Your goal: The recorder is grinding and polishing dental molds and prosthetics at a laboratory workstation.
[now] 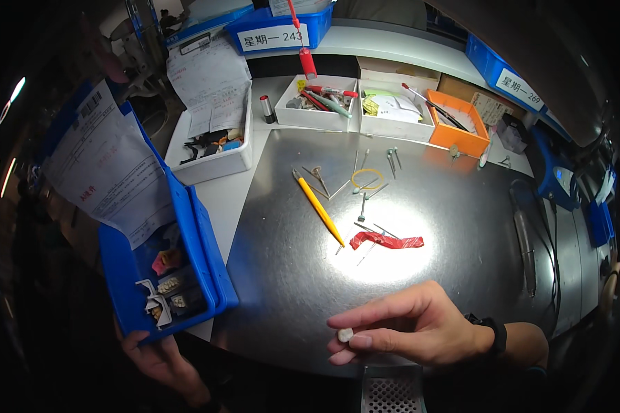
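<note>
My right hand (420,327), a dark band on its wrist, is closed in a pinch over the near part of the metal worktop (275,275). Between thumb and fingers sits a small whitish dental crown (345,335). At lower left, my left hand (162,365) grips the near end of a blue tray (220,279), its fingers partly hidden under the rim. Inside that tray lie dental models with teeth (169,284), a white bracket-like holder (157,306) and a pink and yellow piece (165,261). A printed sheet (110,168) stands up from the tray's far part.
On the worktop lie a yellow pen-like tool (318,208), a crumpled red strip (387,241), a rubber band (368,179) and several small rotary burs (362,206). White boxes (217,162) and an orange box (459,141) line the back. A dark handpiece (522,241) rests at right.
</note>
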A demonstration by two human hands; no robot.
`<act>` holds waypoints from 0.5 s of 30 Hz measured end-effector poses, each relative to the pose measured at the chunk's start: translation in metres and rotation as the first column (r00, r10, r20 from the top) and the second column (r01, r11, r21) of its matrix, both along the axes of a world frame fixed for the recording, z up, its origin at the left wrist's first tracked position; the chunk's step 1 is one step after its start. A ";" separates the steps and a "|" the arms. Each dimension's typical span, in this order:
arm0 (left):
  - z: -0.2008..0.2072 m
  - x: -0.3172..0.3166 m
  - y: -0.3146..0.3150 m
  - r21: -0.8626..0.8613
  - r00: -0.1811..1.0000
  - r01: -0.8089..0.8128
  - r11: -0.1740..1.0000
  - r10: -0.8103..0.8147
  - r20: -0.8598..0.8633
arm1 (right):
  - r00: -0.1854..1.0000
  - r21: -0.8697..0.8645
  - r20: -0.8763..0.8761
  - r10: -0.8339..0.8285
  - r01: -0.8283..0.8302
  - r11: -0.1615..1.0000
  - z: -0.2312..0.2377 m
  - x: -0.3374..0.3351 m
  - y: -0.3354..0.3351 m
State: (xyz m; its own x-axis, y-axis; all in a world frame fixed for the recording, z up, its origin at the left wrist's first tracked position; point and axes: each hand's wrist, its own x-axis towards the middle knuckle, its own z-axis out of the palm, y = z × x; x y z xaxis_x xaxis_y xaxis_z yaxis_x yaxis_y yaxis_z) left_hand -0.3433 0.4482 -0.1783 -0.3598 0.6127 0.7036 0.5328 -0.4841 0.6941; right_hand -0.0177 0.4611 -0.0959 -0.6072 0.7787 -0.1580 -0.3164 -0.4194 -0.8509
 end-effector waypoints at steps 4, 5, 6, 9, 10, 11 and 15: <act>0.001 0.002 0.001 0.010 1.000 -0.017 1.000 0.017 -0.026 | 1.000 0.054 0.010 -0.008 0.007 0.999 -0.002 -0.001 0.001; 0.001 0.002 0.001 0.007 0.999 -0.024 1.000 0.025 -0.028 | 1.000 0.126 0.017 -0.009 0.007 0.992 -0.004 0.000 0.002; 0.000 0.001 0.002 0.005 0.999 -0.023 1.000 0.023 -0.028 | 1.000 0.196 0.025 -0.012 0.007 0.981 -0.005 -0.001 0.003; -0.005 -0.004 0.002 -0.016 0.999 -0.028 0.999 0.028 -0.017 | 0.999 0.254 0.049 -0.016 0.003 0.967 -0.007 -0.002 0.006; -0.007 -0.006 0.002 -0.017 0.999 -0.038 0.999 0.038 -0.013 | 0.999 0.252 0.050 -0.015 0.002 0.968 -0.008 -0.003 0.006; -0.008 -0.007 0.002 -0.019 0.999 -0.049 0.999 0.049 -0.010 | 0.999 0.231 0.047 -0.017 0.005 0.973 -0.008 -0.005 0.007; -0.004 -0.007 0.001 0.000 0.999 -0.043 0.999 0.043 -0.034 | 0.999 0.214 0.029 -0.035 0.027 0.976 -0.008 -0.005 0.002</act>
State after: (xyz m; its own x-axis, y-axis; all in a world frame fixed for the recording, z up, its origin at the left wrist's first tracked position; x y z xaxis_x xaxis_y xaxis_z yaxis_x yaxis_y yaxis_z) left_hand -0.3500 0.4488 -0.1825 -0.3621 0.5978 0.7152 0.5761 -0.4597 0.6759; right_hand -0.0222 0.4633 -0.1034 -0.5795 0.8149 -0.0051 -0.2969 -0.2170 -0.9299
